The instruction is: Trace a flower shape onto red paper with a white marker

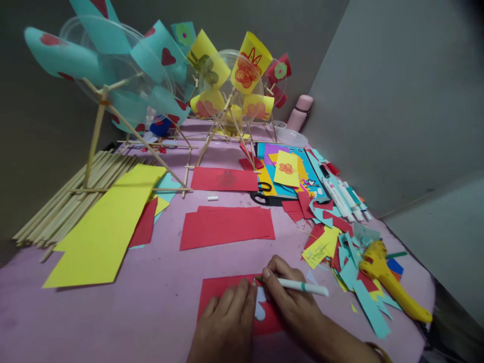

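My right hand (pixel 289 292) grips a white marker pen (pixel 315 288) with a green band, its tip down at the upper part of a red paper sheet (pixel 212 290). Flat on the same sheet lies my left hand (pixel 229 322), fingers stretched out and pressing down. Between the hands a small white paper cut-out (pixel 260 310) with rounded edges shows on the red sheet; my fingers cover part of it. Just beyond are two overlapping red paper strips (pixel 227 229), and farther back a red strip (pixel 225 179) with a dark drawing.
Bamboo sticks (pixel 75 196) and a yellow sheet (pixel 109 222) lie left. Paper-and-stick wheel models (pixel 124 75) stand behind. Black-handled scissors (pixel 260 194) rest mid-table. To the right are paper scraps (pixel 351 267), a yellow glue gun (pixel 393 282), several markers (pixel 344 196) and a pink bottle (pixel 300 113).
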`<state>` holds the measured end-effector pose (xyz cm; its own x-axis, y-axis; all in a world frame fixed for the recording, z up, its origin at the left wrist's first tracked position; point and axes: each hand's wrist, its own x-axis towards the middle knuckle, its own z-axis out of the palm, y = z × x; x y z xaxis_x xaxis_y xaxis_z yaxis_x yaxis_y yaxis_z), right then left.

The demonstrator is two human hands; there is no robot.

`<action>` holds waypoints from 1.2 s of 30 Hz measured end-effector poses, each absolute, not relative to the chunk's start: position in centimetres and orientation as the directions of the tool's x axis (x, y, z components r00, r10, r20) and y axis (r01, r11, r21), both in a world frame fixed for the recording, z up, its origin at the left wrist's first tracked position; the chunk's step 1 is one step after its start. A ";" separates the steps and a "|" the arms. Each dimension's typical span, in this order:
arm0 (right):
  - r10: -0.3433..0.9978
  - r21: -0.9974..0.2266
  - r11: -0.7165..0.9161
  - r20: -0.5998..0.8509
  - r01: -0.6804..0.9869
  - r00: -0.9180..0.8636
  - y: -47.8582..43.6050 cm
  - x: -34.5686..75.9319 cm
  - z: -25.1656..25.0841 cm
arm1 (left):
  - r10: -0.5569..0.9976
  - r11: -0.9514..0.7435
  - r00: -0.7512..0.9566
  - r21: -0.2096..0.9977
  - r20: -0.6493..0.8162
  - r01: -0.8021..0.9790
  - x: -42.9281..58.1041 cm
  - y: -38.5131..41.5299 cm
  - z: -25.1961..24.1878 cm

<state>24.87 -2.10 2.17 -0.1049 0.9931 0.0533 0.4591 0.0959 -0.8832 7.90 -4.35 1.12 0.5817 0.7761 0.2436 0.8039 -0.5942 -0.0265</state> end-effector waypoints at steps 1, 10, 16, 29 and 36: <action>0.993 -0.885 0.093 0.051 0.457 -0.102 -2.1 24.9 2.1 | 0.766 -0.605 0.592 -0.031 0.251 0.796 7.9 -4.3 1.1; 0.995 -0.913 0.031 -0.010 0.408 -0.097 -1.9 24.6 2.9 | 0.738 -0.625 0.611 -0.050 0.285 0.779 7.8 -4.1 1.0; 0.991 -0.962 -0.075 -0.100 0.262 -0.084 -1.9 24.3 3.3 | 0.734 -0.637 0.612 -0.014 0.296 0.771 7.5 -4.2 0.6; 0.993 -0.969 -0.045 -0.069 0.243 -0.092 -2.2 24.7 3.0 | 0.715 -0.636 0.592 -0.007 0.373 0.772 7.4 -4.3 0.8; 0.996 -0.953 -0.012 -0.039 0.301 -0.082 -2.5 24.9 3.0 | 0.706 -0.641 0.590 0.001 0.392 0.767 7.5 -4.4 0.7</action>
